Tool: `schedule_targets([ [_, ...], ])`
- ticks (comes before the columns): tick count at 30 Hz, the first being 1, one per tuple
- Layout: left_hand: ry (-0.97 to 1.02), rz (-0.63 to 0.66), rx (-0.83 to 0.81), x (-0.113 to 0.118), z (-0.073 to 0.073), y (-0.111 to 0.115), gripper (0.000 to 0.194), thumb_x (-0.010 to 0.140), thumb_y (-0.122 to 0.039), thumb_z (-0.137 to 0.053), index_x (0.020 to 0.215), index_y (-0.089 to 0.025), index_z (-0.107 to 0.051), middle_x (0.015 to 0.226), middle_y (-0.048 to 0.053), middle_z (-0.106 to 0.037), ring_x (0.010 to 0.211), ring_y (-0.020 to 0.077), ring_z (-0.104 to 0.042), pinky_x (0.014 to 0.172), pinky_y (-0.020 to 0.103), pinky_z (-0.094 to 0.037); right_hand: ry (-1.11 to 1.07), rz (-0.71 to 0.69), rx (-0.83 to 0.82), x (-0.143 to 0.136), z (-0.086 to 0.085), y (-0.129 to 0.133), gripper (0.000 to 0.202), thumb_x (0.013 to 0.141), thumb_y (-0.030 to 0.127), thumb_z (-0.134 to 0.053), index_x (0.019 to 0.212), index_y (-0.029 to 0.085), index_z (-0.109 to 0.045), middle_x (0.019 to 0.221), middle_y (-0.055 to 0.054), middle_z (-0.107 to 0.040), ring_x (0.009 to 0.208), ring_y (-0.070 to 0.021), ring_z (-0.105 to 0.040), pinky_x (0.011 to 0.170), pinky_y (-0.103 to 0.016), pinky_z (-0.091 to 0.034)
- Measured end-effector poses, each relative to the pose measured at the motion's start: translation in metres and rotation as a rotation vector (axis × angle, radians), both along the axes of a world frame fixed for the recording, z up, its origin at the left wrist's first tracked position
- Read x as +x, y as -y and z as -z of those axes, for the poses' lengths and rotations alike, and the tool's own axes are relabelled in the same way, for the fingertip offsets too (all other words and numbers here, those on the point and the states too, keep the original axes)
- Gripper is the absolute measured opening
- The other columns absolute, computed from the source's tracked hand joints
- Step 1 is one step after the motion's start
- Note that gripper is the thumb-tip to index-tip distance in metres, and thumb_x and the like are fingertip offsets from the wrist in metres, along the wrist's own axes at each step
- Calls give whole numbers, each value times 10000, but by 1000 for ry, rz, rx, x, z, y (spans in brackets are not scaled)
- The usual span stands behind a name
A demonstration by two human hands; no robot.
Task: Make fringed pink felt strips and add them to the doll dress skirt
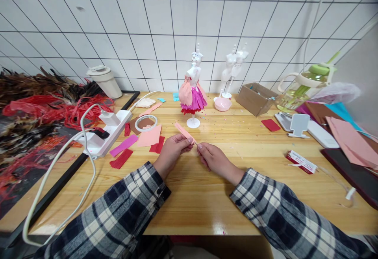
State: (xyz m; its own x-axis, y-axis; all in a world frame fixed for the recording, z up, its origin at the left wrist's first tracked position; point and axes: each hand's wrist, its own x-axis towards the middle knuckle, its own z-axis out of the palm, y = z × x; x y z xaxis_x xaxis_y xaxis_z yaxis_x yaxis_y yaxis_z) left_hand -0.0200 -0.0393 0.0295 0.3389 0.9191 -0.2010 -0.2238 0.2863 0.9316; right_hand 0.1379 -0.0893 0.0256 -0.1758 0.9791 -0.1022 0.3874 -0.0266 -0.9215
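Note:
Between my two hands is a narrow peach crepe paper strip, its free end slanting up and to the left. My left hand pinches the strip between thumb and fingers. The thumb and forefinger of my right hand close on the strip's lower right end. Just behind them a small white mannequin stands upright on a round base, dressed in a magenta and red paper skirt with peach puffs at its sides. Left of my hands lie peach paper, red pieces and a magenta strip.
A tape roll lies on the paper pieces. The power strip and its cables occupy the left. Behind stand bare mannequins, a pink bowl and a cardboard box. At right are a bottle and a phone stand.

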Motion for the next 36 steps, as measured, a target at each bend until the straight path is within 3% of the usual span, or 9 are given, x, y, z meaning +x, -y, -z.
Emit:
schedule_targets([
  [19,19,-16,-46,-2,0,-3,233,652,-265,-780,772,-111,-654,765,40,-666,675,100,-602,684,228,-468,36,-34,3,2,-5,-2,380,932,454,-344,645,210,-388,536,52,-413,457,-89,-371,461,-217,-302],
  [26,52,-62,-100,-1,1,-2,248,663,-273,-785,798,-116,-648,787,45,-674,715,105,-622,710,220,-487,-54,4,-100,1,7,-1,375,950,516,-285,763,220,-418,515,67,-487,379,-82,-411,404,-204,-323],
  [30,74,-37,-104,3,2,2,256,658,-272,-791,803,-112,-653,801,50,-680,714,104,-626,711,222,-493,-33,2,-19,1,15,-1,385,961,525,-265,778,219,-411,573,49,-578,394,-73,-441,443,-206,-349],
  [36,93,-24,-117,5,3,4,257,651,-268,-797,792,-109,-653,794,43,-683,709,97,-627,706,212,-495,-12,1,44,0,16,-1,379,972,507,-253,786,221,-416,571,53,-584,428,-82,-465,496,-219,-361],
])
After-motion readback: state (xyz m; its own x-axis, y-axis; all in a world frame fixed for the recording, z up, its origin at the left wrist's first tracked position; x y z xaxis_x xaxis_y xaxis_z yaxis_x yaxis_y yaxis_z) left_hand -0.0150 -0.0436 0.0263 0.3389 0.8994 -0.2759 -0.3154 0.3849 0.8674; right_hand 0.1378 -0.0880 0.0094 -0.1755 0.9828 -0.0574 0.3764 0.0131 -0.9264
